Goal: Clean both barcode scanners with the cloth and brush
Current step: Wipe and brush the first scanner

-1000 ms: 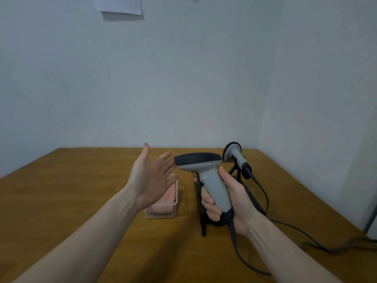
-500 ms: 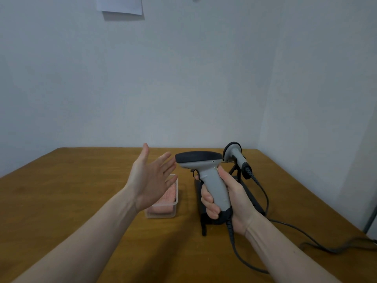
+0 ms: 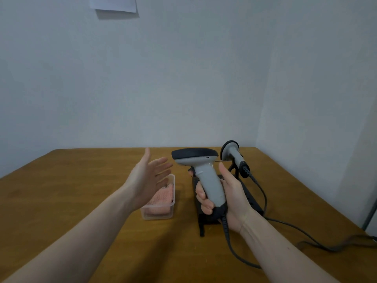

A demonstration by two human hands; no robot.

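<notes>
matt grey plastic scanner [image 3: 206, 176], seemingly smooth wooden table [image 3: 61, 180]

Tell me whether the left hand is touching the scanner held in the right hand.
Apart. The head view shows bare wall and table between the open left hand and the held scanner, which only the right hand grips.

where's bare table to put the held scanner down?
Bare wood left of the plastic tub, out to the table edge, and near the front between the forearms. Crowded on the right: black stand, second scanner, cables.
</notes>
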